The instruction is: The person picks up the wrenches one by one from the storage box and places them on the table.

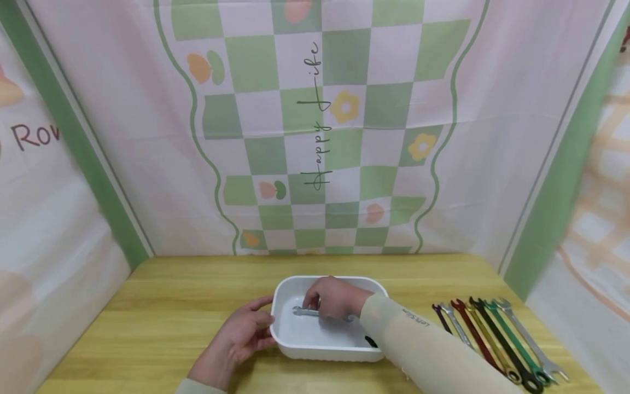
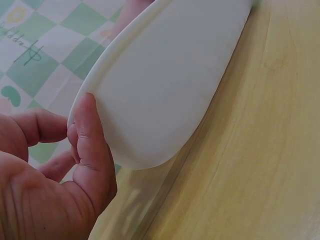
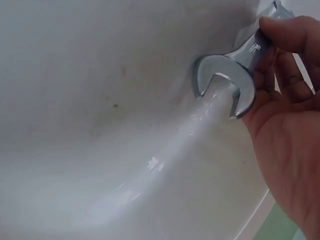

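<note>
A white rectangular basin (image 1: 325,353) stands on the wooden table, its long side toward me. My left hand (image 1: 246,331) grips its left end, and in the left wrist view the fingertips (image 2: 86,107) meet at the rim. Inside the basin, my right hand (image 1: 337,298) pinches a silver wrench (image 1: 305,312). The right wrist view shows the wrench's open-ended jaw close over the glossy basin floor, with thumb and fingers round its shank. A small black thing (image 1: 371,341) shows in the basin's near right corner, partly hidden by my right sleeve.
To the right, several wrenches lie side by side on the table (image 1: 197,295): among them a dark red one (image 1: 474,334), a black one (image 1: 504,339), a green one (image 1: 517,342) and a silver one (image 1: 529,334). A patterned cloth (image 1: 315,120) hangs behind the table.
</note>
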The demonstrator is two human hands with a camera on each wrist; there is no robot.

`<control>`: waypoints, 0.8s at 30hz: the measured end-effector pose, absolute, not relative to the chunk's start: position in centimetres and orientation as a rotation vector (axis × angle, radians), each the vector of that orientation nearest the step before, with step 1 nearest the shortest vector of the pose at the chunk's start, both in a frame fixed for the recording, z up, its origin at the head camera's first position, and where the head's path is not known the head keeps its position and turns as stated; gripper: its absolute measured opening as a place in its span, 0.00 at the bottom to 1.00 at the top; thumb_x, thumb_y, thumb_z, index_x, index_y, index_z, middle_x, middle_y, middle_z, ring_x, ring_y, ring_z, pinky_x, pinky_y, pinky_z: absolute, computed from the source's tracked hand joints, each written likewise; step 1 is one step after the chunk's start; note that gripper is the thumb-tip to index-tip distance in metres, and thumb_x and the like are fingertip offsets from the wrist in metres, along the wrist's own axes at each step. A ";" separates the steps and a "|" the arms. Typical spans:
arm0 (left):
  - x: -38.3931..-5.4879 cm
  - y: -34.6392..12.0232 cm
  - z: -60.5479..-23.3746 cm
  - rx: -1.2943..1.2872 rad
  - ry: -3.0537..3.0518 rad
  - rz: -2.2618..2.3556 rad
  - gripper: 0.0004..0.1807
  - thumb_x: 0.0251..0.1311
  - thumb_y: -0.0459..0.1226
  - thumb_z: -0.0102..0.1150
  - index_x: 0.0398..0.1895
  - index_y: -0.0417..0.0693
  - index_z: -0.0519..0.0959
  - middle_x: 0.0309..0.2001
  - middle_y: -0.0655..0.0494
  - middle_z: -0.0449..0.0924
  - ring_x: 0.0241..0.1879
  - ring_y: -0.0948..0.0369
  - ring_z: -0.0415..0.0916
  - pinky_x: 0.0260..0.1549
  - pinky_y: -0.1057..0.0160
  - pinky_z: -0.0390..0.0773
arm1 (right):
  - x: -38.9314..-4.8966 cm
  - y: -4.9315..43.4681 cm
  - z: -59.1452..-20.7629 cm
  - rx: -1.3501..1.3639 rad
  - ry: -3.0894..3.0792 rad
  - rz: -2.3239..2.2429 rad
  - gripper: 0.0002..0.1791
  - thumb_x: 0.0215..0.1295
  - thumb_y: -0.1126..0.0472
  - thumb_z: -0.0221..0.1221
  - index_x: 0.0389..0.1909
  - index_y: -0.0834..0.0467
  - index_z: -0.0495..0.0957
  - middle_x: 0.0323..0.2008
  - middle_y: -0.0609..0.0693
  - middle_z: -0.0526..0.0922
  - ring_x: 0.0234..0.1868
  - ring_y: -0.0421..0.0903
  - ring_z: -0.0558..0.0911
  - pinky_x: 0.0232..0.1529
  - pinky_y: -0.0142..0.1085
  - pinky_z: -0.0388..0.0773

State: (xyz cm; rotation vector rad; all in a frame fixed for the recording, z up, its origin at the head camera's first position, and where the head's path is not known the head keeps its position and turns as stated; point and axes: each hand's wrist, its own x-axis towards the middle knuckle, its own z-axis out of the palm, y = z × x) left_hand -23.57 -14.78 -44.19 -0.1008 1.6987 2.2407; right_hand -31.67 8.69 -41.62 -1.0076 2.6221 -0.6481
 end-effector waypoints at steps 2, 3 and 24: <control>-23.6 -14.8 -44.2 -0.101 1.700 2.239 0.39 0.57 0.24 0.54 0.75 0.39 0.59 0.36 0.42 0.74 0.31 0.57 0.75 0.29 0.61 0.83 | -31.7 8.9 -41.6 -0.996 2.603 -0.679 0.26 0.42 0.80 0.60 0.38 0.50 0.88 0.27 0.39 0.79 0.31 0.37 0.75 0.37 0.32 0.76; -23.6 -14.8 -44.2 -0.102 1.699 2.238 0.39 0.57 0.24 0.54 0.75 0.39 0.58 0.36 0.42 0.74 0.31 0.57 0.75 0.29 0.61 0.83 | -31.8 8.9 -41.7 -0.975 2.589 -0.709 0.27 0.41 0.81 0.60 0.38 0.50 0.88 0.27 0.40 0.79 0.31 0.37 0.76 0.36 0.32 0.76; -23.4 -14.8 -44.0 -0.093 1.692 2.233 0.38 0.58 0.24 0.53 0.75 0.39 0.58 0.36 0.43 0.73 0.31 0.57 0.74 0.28 0.62 0.83 | -32.7 12.9 -37.4 -0.363 2.050 -1.619 0.29 0.47 0.81 0.60 0.55 0.64 0.79 0.44 0.61 0.79 0.36 0.50 0.79 0.32 0.35 0.80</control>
